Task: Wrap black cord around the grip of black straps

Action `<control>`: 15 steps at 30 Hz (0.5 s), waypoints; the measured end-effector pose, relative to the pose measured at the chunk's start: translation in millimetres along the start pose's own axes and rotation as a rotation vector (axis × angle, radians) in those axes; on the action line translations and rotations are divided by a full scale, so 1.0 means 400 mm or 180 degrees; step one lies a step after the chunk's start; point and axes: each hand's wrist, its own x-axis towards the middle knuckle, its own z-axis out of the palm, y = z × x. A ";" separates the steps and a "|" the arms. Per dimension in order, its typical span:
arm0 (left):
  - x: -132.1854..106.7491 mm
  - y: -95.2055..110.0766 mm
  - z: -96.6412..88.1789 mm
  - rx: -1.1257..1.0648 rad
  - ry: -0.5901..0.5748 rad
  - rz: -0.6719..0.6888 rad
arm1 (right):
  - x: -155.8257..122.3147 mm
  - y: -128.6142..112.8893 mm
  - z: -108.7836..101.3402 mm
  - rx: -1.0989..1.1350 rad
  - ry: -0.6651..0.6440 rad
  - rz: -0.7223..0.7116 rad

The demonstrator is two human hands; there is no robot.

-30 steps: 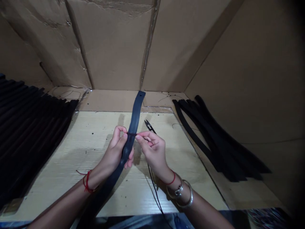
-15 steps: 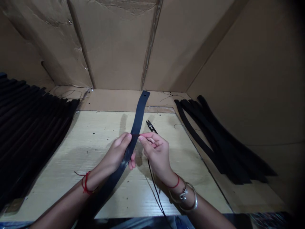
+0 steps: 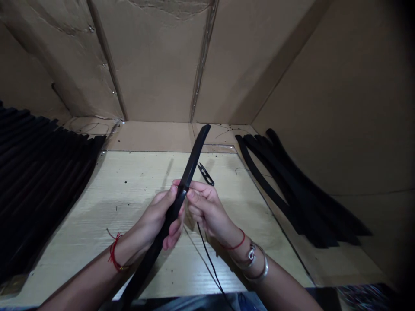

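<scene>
Black strip (image 3: 193,157) edge-on between left hand (image 3: 157,218), right hand (image 3: 207,211)

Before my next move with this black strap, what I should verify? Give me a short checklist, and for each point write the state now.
1. Black strap held in left hand: ok, the fingers wrap around it.
2. Right hand closed at the strap: cannot tell what its fingers pinch.
3. Thin black cord running from the right hand: cannot tell whether it joins the strap.
4. Thread snips on the pale wooden board: ok, just beyond the hands.
5. Black strip stack and pile: ok, neither touches the hands.
</scene>
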 end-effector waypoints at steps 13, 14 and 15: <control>-0.009 0.029 0.006 0.3055 0.1183 0.0975 | 0.015 0.011 0.009 -0.0100 0.0925 -0.0030; -0.007 0.024 0.007 0.3013 0.1253 0.1021 | 0.016 0.013 0.010 -0.0100 0.0943 -0.0032; -0.004 0.020 0.008 0.2893 0.1308 0.1047 | 0.015 0.016 0.010 -0.0112 0.0948 -0.0047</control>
